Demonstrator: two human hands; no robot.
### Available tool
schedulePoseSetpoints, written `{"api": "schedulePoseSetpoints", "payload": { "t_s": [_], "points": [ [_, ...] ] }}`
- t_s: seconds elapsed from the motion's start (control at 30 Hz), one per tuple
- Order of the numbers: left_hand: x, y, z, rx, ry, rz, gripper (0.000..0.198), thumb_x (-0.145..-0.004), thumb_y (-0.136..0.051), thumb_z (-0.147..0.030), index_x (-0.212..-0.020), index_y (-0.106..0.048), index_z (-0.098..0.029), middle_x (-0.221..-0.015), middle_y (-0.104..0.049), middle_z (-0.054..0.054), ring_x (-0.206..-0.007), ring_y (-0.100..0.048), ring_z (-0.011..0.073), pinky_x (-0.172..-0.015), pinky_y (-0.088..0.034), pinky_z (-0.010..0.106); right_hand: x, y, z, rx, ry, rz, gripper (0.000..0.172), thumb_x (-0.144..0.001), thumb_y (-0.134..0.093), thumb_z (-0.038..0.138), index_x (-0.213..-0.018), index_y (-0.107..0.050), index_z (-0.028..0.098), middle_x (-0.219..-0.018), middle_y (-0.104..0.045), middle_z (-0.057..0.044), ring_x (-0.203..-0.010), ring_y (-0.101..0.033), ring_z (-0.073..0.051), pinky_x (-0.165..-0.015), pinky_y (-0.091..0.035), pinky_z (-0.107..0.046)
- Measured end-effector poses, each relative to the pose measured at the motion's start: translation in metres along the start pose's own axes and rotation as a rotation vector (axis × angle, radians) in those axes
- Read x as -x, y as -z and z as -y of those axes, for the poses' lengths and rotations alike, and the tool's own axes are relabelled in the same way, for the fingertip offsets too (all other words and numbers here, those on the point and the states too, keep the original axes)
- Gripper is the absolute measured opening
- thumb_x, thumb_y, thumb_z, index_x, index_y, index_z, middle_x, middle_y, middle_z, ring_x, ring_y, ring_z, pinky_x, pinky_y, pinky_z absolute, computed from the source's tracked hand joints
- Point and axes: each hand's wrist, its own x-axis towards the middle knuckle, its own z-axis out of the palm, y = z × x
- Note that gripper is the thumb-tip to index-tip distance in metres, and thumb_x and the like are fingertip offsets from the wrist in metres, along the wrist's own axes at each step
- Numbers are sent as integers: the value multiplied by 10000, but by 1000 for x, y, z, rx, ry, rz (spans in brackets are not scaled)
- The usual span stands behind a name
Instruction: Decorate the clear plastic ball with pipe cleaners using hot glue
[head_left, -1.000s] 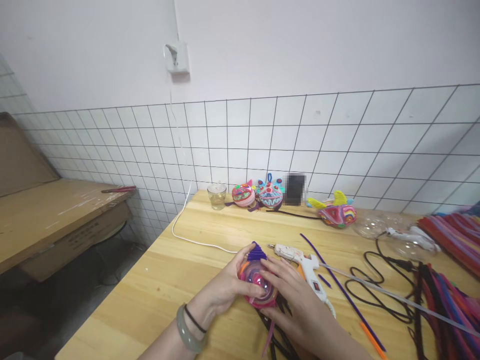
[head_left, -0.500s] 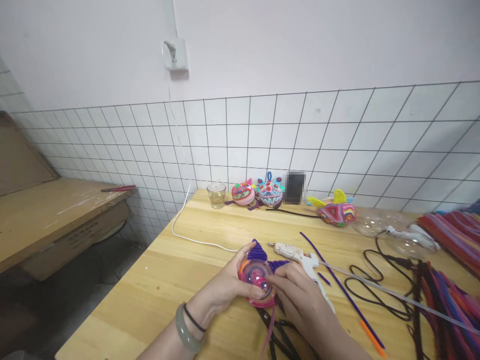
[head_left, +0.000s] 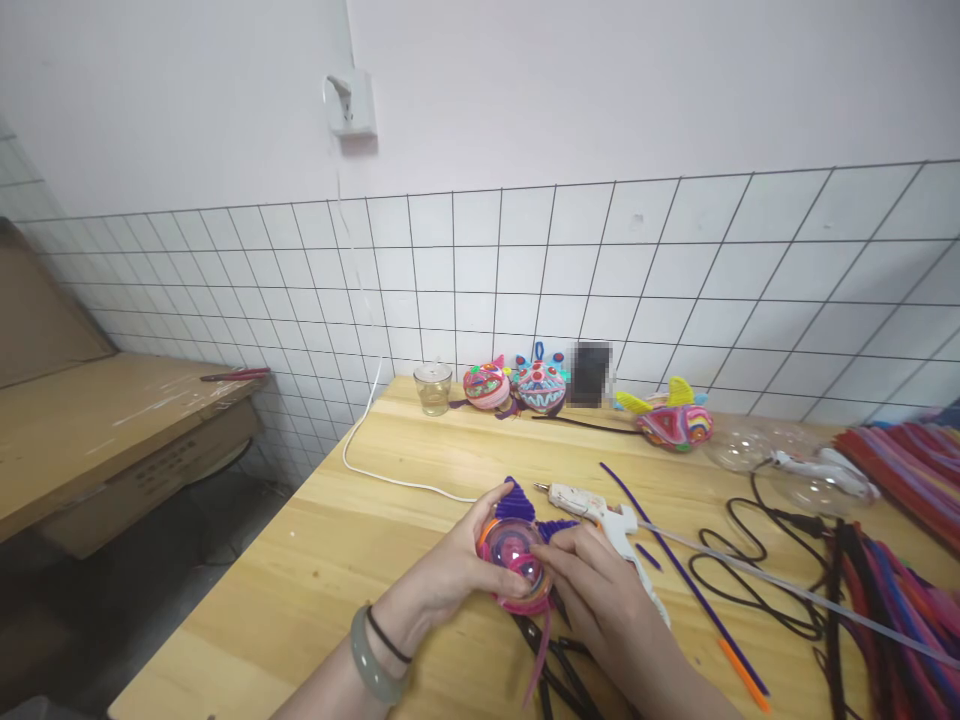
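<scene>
A clear plastic ball point(head_left: 510, 543) is wrapped in pink and orange pipe cleaner, with two purple ridged ears at its far side. My left hand point(head_left: 465, 555) is closed around its left side, thumb across the front and forefinger by one purple ear point(head_left: 514, 500). On the ball's right side press the bunched fingertips of my right hand point(head_left: 592, 580); whether a strand lies between them is hidden. From the lower edge hangs a loose pink pipe cleaner end point(head_left: 538, 655). Black-handled scissors point(head_left: 566, 675) lie beneath, partly covered by my right hand.
A white glue gun point(head_left: 592, 505) with a long glue stick lies just beyond my right hand. Purple pipe cleaner point(head_left: 675, 560) and a black cable point(head_left: 739, 570) are further right. Finished decorated balls point(head_left: 541, 385) and a glass cup point(head_left: 433, 388) line the wall.
Almost nothing differs. My right fingertips have shifted very slightly on the ball, and the loose pink end hangs a little differently.
</scene>
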Motion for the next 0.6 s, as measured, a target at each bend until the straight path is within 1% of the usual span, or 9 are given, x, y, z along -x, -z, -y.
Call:
{"api": "schedulePoseSetpoints", "payload": {
  "t_s": [0.13, 0.2, 0.27, 0.37, 0.43, 0.47, 0.5, 0.57, 0.6],
  "points": [
    [1, -1, 0, -20, 8, -9, 1100, -440, -856, -38, -1403, -375, -261, -1086, -654, 71, -932, -605, 195, -808, -434, 306, 0, -1, 1, -15, -39, -44, 292, -938, -446, 133, -1179, -584, 224, -925, -638, -82, -842, -617, -201, -722, -546, -338],
    [1, 0, 0, -22, 3, -14, 1095, -446, -857, -45, -1404, -372, -258, -1114, -647, 76, -941, -605, 198, -812, -436, 307, -1, -1, 1, -10, -86, -99, 277, -932, -467, 142, -1163, -595, 224, -972, -649, -89, -911, -626, -210, -780, -547, -338],
    [1, 1, -1, -12, -10, -21, 1103, -445, -860, -48, -1408, -362, -251, -1158, -632, 87, -984, -601, 213, -841, -435, 316, 0, 2, -4, 2, -171, -182, 254, -929, -475, 170, -1138, -611, 219, -1004, -658, -95, -956, -631, -219, -813, -542, -340],
    [0, 2, -4, 6, -21, -49, 1144, -440, -859, -47, -1430, -316, -231, -1193, -618, 109, -1012, -601, 232, -864, -437, 328, 1, 9, -21, -15, -384, -317, 226, -928, -465, 262, -1061, -639, 203, -1001, -677, -104, -939, -648, -233, -800, -542, -356],
    [0, 3, -7, 12, -36, -78, 1157, -441, -855, -46, -1438, -296, -227, -1189, -622, 111, -991, -612, 228, -863, -441, 325, 4, 17, -38, -41, -590, -383, 266, -910, -469, 356, -1026, -638, 188, -995, -690, -108, -899, -667, -237, -765, -549, -350],
    [0, 3, -9, 17, -51, -94, 1152, -446, -852, -47, -1438, -294, -232, -1194, -621, 109, -985, -616, 223, -871, -440, 324, 5, 21, -46, -54, -707, -385, 310, -900, -459, 396, -1044, -623, 175, -1001, -695, -112, -875, -678, -233, -741, -553, -339],
    [0, 4, -11, 22, -73, -109, 1144, -453, -849, -48, -1436, -297, -240, -1209, -615, 107, -988, -617, 221, -883, -438, 324, 6, 25, -55, -54, -817, -337, 348, -888, -443, 418, -1062, -605, 164, -1006, -701, -114, -862, -686, -228, -735, -550, -324],
    [0, 7, -14, 30, -126, -136, 1123, -475, -843, -57, -1436, -297, -256, -1241, -600, 106, -1014, -613, 226, -912, -432, 332, 9, 34, -68, 34, -985, -98, 361, -861, -415, 422, -1045, -595, 170, -940, -721, -93, -819, -691, -216, -698, -530, -295],
    [0, 8, -16, 32, -156, -148, 1116, -489, -840, -65, -1439, -289, -261, -1253, -594, 107, -1034, -608, 233, -924, -431, 338, 11, 38, -72, 70, -1026, -21, 332, -841, -434, 425, -978, -612, 181, -870, -727, -83, -770, -689, -223, -659, -515, -299]
  ]
}}
